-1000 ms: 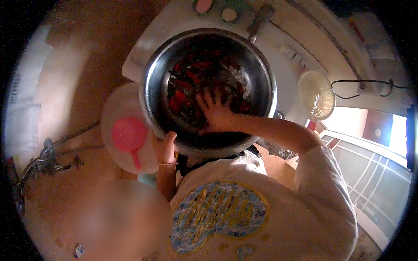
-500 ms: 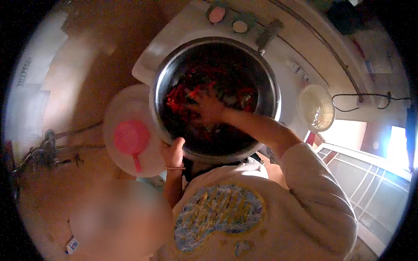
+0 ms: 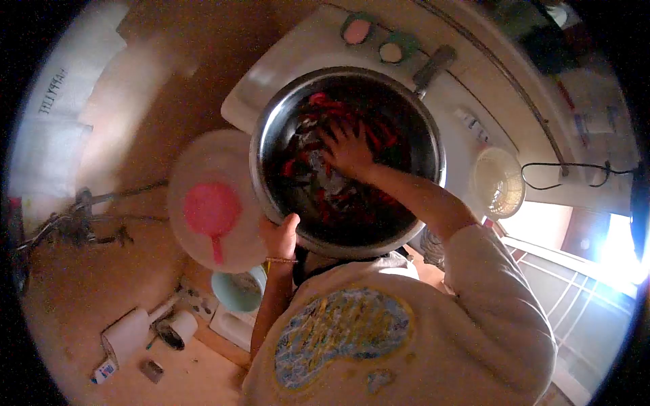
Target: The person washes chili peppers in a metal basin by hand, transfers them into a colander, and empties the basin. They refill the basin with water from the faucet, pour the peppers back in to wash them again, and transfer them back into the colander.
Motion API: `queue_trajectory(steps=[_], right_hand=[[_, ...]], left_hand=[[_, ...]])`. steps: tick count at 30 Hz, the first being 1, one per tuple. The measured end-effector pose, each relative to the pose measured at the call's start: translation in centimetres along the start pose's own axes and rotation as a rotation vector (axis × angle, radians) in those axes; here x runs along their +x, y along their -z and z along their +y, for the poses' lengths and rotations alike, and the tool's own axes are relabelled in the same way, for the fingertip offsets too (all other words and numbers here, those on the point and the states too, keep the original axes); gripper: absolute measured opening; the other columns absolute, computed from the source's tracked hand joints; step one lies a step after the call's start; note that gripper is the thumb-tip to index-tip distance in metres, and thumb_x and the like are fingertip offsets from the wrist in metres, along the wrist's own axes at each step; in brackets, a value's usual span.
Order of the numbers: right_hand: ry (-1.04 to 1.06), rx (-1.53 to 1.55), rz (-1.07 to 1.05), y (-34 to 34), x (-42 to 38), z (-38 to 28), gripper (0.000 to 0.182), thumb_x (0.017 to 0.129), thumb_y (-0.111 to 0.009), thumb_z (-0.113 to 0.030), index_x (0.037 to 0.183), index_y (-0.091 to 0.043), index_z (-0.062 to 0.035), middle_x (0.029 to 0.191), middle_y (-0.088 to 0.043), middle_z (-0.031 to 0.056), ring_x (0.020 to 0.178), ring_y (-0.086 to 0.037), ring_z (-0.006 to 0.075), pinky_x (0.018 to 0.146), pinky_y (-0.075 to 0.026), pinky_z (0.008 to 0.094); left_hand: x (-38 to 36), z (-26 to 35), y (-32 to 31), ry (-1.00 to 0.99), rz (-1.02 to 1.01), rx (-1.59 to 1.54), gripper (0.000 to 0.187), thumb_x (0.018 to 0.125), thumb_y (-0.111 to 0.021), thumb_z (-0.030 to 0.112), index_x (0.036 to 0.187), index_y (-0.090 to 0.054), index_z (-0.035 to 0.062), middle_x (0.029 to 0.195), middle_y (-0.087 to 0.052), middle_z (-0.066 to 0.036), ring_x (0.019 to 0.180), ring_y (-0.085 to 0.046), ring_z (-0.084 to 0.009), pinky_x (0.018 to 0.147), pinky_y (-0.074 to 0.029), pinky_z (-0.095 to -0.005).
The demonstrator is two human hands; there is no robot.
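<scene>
**Steel bowl gripped at its rim, one hand in the chillies**

The steel bowl (image 3: 271, 135) sits on a white counter (image 3: 298, 47). The left hand (image 3: 281, 235) clamps its near rim; the right hand (image 3: 347, 147), fingers spread, presses among red chillies (image 3: 325, 105) (holding none visibly). Just left, a white basin (image 3: 203, 155) holds a pink scoop (image 3: 211, 211); a woven basket (image 3: 497, 181) sits right.

— We see a warm, dim, orange cast; daylight glares at the right edge.
— We also note strong fisheye bending, black corners, soft blur, and deep shadow inside the metal bowl (image 3: 271, 135).
</scene>
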State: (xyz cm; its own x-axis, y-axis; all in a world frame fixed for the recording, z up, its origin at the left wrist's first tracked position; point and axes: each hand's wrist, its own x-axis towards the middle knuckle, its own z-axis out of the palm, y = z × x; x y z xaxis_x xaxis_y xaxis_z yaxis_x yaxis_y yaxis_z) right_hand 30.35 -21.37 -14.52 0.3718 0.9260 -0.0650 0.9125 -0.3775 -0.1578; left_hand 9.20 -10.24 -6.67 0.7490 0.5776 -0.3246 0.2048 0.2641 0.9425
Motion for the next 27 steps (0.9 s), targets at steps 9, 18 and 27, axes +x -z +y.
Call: queue_trajectory(steps=[9,18,27], right_hand=[[0.276,0.070,0.123,-2.4,0.6,2.1,0.061,0.073,-0.045,-0.050,0.123,-0.034,-0.0177,0.130,-0.023,0.0149,0.115,-0.023,0.0393,0.089,-0.015,0.0618],[0.245,-0.055,-0.142,3.7,-3.0,-2.6,0.070,0.073,-0.038,-0.059,0.129,-0.019,-0.0224,0.134,-0.009,0.0154,0.120,-0.010,0.0428,0.089,-0.006,0.0648],[-0.017,0.038,-0.190,4.7,-4.1,-3.1,0.062,0.074,-0.037,-0.056,0.128,-0.021,-0.0292,0.134,-0.014,0.0115,0.121,-0.011,0.0401,0.090,-0.008,0.0637]], left_hand=[[0.4,-2.2,-2.5,0.029,0.228,-0.028,0.043,0.061,-0.057,0.003,0.101,-0.043,-0.0018,0.086,-0.049,-0.006,0.070,-0.046,-0.0140,0.065,-0.041,-0.0272],[0.9,-4.3,-2.1,0.044,0.260,0.053,0.056,0.061,-0.059,0.006,0.111,-0.037,-0.0036,0.090,-0.049,-0.008,0.068,-0.048,-0.0146,0.058,-0.042,-0.0259],[1.8,-7.0,-0.5,-0.047,0.241,0.151,0.050,0.062,-0.056,0.000,0.109,-0.040,-0.0056,0.095,-0.050,-0.010,0.080,-0.049,-0.0173,0.071,-0.041,-0.0267]])
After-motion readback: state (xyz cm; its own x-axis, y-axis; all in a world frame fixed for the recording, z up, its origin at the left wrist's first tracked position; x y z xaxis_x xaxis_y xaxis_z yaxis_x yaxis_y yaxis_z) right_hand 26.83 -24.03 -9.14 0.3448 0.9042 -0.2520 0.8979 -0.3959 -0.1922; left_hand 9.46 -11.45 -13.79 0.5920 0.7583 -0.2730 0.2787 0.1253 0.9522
